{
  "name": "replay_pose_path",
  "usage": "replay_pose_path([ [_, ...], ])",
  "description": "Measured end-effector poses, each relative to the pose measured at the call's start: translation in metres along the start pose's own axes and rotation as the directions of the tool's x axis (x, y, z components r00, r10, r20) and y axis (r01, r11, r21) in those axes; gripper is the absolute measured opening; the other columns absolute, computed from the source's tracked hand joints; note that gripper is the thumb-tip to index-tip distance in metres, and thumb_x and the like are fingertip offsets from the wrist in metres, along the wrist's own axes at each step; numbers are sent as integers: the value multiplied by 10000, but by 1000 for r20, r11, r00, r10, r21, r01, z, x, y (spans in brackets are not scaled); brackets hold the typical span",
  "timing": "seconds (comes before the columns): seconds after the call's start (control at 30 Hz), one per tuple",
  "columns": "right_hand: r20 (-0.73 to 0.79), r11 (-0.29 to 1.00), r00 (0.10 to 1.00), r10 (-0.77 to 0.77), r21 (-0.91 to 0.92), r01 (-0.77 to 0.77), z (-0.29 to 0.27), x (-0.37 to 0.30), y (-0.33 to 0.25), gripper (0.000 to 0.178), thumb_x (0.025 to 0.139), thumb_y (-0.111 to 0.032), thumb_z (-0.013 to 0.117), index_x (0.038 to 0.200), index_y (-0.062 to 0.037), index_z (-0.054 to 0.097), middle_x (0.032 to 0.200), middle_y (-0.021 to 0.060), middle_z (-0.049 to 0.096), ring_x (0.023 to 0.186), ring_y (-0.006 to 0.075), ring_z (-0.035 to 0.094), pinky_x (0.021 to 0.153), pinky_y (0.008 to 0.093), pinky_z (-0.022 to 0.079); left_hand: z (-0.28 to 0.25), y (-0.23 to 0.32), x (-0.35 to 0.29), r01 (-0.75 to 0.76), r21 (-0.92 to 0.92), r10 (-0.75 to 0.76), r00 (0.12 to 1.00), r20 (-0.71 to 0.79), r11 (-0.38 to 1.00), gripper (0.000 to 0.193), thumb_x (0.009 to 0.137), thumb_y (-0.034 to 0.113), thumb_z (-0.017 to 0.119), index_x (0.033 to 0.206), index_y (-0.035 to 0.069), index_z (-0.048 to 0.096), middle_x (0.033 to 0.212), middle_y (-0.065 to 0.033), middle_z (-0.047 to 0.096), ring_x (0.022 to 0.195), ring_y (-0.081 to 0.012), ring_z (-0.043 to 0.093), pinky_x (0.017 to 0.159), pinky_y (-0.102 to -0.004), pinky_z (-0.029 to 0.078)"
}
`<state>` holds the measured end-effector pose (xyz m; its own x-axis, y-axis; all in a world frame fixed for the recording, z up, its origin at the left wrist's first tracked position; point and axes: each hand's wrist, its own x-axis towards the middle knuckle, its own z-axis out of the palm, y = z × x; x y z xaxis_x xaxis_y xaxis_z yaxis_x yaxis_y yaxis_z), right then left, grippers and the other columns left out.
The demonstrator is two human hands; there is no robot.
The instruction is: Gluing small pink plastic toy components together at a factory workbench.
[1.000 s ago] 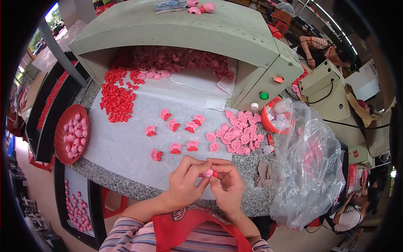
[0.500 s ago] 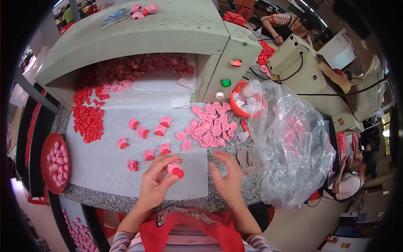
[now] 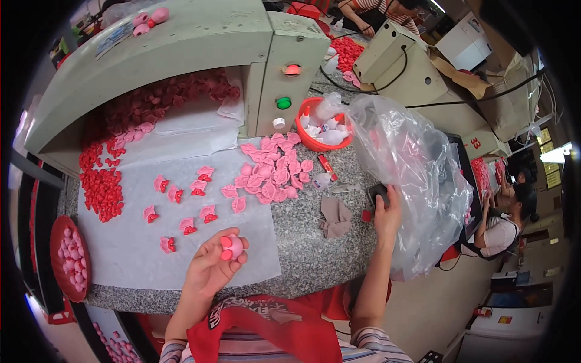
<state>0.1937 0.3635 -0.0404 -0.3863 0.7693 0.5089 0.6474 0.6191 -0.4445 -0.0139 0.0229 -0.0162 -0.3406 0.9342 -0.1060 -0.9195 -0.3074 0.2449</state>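
My left hand (image 3: 209,266) is closed around a small pink round plastic piece (image 3: 237,247) with two red ovals on it, held up above the white paper sheet. At the right, my right hand (image 3: 388,213) grips a small black block-like object (image 3: 377,192) at the edge of the clear plastic bag (image 3: 417,181); its kind cannot be made out. On the sheet (image 3: 139,266) lie several pink snout-like shells with red pieces attached (image 3: 189,225). Beyond them is a heap of loose pink shells (image 3: 275,169), with a pile of small red parts (image 3: 101,193) at the far left.
A grey-green arched machine (image 3: 163,57) with lit buttons stands behind the sheet. An orange-red bowl of small bottles (image 3: 318,145), a brown cloth (image 3: 336,219) and a small red square (image 3: 367,216) lie rightward. A red tray (image 3: 59,275) of pink balls is at left. Other people sit beyond.
My right hand has moved right, from beside the pink piece to the black object by the bag. My left hand has turned the piece so its red ovals show. The view has shifted right.
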Motion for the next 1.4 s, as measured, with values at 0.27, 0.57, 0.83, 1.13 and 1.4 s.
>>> replay_pose_path([
  [0.27,364,984,921,137,56,-168,-30,-5,-25,176,714,-46,644,889,-39,635,847,97,613,693,218,610,645,306,469,-5,-5,-1,-3,-62,0,999,-47,998,449,839,112,556,1249,4,408,1153,-220,456,972,-306,516,798,-311,504],
  [0.57,467,988,878,106,-150,-40,-35,-17,-54,201,667,-10,664,860,-63,643,778,90,576,713,226,597,637,306,472,12,-11,0,109,-15,-108,994,33,994,391,850,107,541,1213,-2,448,1141,-238,493,992,-322,567,840,-343,498],
  [0.83,655,380,737,-167,733,-565,-52,-64,-203,193,718,93,625,895,43,569,853,95,569,749,134,583,633,227,463,19,-11,-10,-59,298,56,998,18,953,327,817,68,576,1138,20,530,1120,-187,538,1003,-302,565,880,-376,449],
  [1.13,458,602,768,-448,789,-120,-49,-78,-236,155,739,73,613,861,3,548,805,72,564,668,118,552,586,226,452,26,-12,-14,-141,472,193,979,-65,870,317,804,-1,574,1120,13,554,1085,-179,573,989,-252,571,844,-357,472],
  [1.4,542,599,792,-281,744,-296,-48,-70,-228,139,715,83,596,819,-6,568,778,96,571,615,145,572,541,201,443,31,-14,-8,-180,415,241,966,-98,892,324,800,4,584,1122,-4,544,1099,-175,566,1002,-251,566,880,-376,464],
])
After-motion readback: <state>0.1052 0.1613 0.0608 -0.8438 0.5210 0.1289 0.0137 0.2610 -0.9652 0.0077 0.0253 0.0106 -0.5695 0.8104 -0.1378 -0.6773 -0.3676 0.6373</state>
